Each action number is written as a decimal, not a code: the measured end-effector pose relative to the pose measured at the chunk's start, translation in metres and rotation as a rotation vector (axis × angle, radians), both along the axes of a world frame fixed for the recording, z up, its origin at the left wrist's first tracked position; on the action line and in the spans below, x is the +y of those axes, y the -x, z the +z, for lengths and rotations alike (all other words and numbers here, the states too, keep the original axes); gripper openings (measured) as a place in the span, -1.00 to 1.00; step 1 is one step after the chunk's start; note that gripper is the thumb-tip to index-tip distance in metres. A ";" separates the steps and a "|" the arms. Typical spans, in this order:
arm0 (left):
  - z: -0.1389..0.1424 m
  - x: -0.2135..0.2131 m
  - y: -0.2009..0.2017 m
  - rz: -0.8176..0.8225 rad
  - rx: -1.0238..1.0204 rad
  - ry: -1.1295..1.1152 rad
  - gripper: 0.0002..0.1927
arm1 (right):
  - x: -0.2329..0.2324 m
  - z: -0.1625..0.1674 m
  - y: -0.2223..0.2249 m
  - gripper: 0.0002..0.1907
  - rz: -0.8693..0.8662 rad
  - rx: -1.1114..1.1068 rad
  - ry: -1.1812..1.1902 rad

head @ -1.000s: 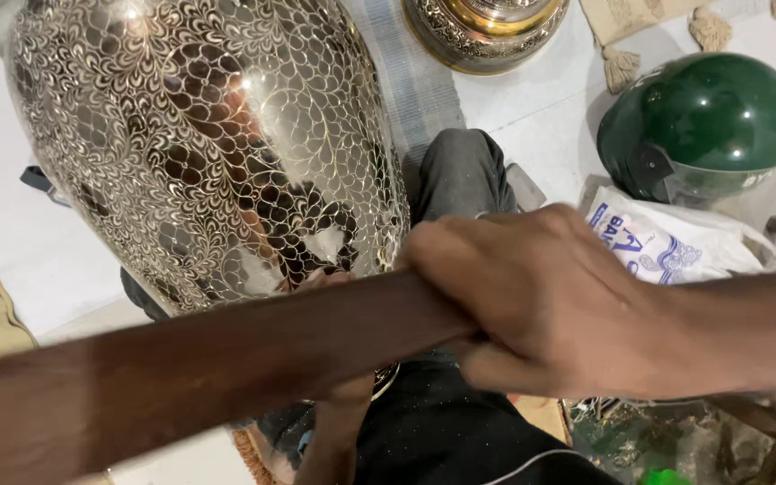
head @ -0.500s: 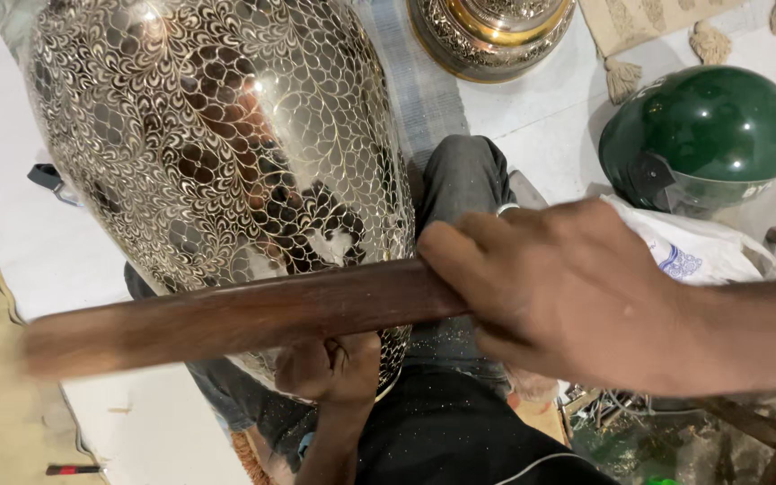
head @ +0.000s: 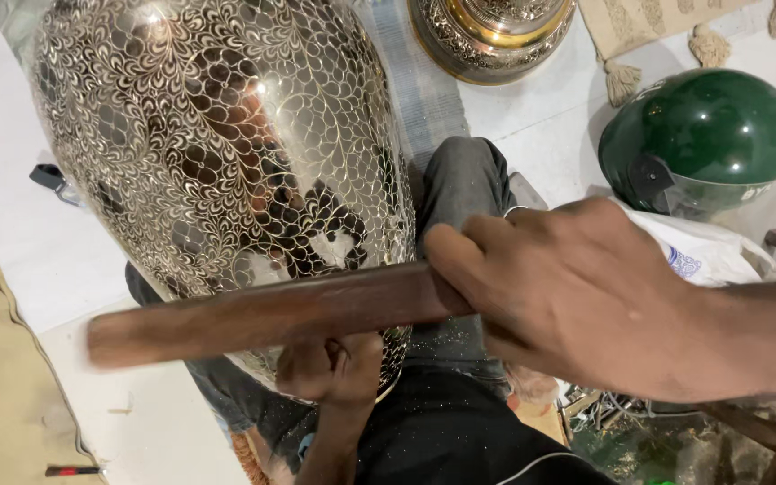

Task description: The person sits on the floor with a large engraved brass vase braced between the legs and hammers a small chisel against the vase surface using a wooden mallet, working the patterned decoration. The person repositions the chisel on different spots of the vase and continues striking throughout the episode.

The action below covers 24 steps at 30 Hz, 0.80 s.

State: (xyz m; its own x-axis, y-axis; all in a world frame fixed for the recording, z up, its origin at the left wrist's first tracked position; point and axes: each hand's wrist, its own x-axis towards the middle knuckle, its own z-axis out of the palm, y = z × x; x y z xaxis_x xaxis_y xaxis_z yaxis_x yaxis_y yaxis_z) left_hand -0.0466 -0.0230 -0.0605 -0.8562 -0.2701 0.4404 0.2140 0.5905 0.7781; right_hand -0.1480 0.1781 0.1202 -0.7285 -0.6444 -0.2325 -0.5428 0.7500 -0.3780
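Right hand (head: 586,296) fisted on wooden stick (head: 262,314); left hand (head: 330,368) pinching small tool against engraved metal vase (head: 217,153), pattern nearly complete.

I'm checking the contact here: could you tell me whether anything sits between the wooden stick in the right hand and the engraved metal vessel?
Nothing visible does. The wooden stick, held by the right hand, lies across the lower vessel; the left hand is below it.

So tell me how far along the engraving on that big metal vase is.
Done: fine scale pattern covers the vase wherever visible. In hand: right hand grips a wooden stick across it; left hand is at its lower edge. What remains cannot be told; the far side is hidden.
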 end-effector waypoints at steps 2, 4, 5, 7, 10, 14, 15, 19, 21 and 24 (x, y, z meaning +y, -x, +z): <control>-0.002 0.000 -0.001 -0.014 0.017 -0.032 -0.83 | 0.000 0.001 -0.001 -0.69 -0.053 -0.026 0.116; -0.003 0.000 0.000 0.000 0.031 -0.011 -0.84 | 0.000 0.002 -0.003 -0.71 -0.084 -0.077 0.051; -0.003 -0.001 0.002 0.037 0.001 0.022 -0.87 | 0.000 0.002 -0.005 -0.73 -0.092 -0.116 -0.075; 0.000 -0.003 0.005 0.078 -0.019 -0.084 -0.88 | 0.002 0.001 -0.010 -0.77 -0.117 -0.116 -0.122; 0.011 -0.015 0.004 0.108 0.021 -0.497 -0.73 | 0.006 -0.024 -0.016 -0.77 -0.245 -0.105 0.119; 0.022 -0.060 -0.003 0.147 0.087 -0.891 -0.55 | 0.002 -0.114 -0.036 -0.72 -0.701 0.012 0.600; 0.021 -0.080 -0.006 0.115 0.101 -0.884 -0.53 | -0.005 -0.146 -0.048 -0.73 -0.876 0.060 0.628; -0.026 -0.163 -0.005 0.288 -0.013 -0.949 -0.43 | -0.012 -0.238 -0.114 -0.70 -1.430 -0.503 0.830; -0.067 -0.193 -0.007 0.338 -0.105 -0.935 -0.46 | -0.016 -0.259 -0.152 -0.70 -1.603 -0.701 0.875; -0.114 -0.225 -0.030 0.425 -0.281 -1.029 -0.52 | -0.020 -0.270 -0.188 -0.62 -1.592 -0.738 0.778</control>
